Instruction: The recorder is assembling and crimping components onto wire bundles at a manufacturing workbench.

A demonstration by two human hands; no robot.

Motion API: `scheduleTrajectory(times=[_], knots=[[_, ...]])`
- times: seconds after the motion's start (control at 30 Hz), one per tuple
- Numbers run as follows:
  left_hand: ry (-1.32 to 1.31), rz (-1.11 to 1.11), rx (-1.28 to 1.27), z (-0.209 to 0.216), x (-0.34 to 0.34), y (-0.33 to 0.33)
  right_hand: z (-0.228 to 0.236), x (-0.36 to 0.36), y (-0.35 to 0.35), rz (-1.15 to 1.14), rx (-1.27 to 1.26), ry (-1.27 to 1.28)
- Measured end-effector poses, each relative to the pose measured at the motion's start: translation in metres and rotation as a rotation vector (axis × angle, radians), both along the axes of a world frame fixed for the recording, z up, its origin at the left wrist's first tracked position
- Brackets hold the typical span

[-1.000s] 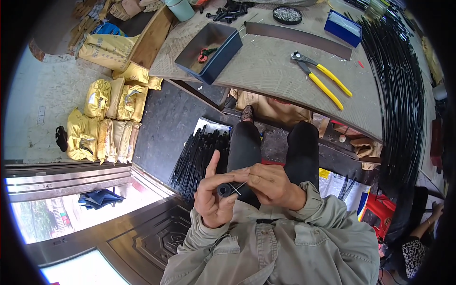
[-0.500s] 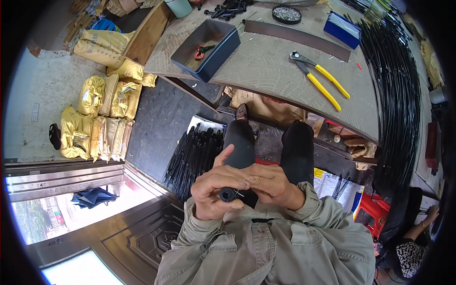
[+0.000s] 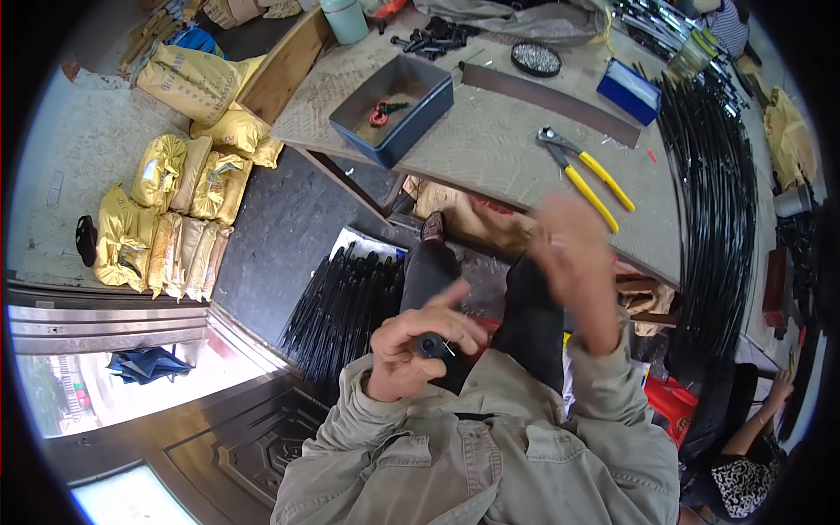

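Note:
My left hand is closed around a black tube, whose round end with a hole faces up. A thin metal pin sticks out beside that end. Over my right knee, just in front of the table edge, my right hand is smeared by motion, so its fingers cannot be made out. Closest to it on the table lie cutting pliers with yellow handles, apart from the hand.
On the table stand a grey bin with a small red-and-green tool, a blue box and a dish of small metal pieces. Long black rods line the right; more rods stand by my left leg. A person's arm shows far right.
My right hand has left the black tube and moved forward and right, up to the table edge near the pliers. My left hand keeps the tube. The whole view has shifted slightly.

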State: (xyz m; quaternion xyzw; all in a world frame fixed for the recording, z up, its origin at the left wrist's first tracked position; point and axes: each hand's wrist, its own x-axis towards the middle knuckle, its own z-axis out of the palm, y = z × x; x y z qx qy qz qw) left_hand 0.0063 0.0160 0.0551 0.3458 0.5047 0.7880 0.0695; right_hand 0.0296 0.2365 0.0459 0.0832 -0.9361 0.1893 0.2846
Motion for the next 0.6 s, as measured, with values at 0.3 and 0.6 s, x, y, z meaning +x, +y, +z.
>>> scheduleTrajectory(times=[0.3,0.6], knots=[[-0.266,-0.048,-0.049,0.006,0.01,-0.006,-0.018,-0.028,0.075,-0.457,0.34,-0.081],[-0.136,-0.129,-0.08,-0.001,0.005,-0.012,0.015,0.03,0.0,0.031,-1.134,-0.226]])
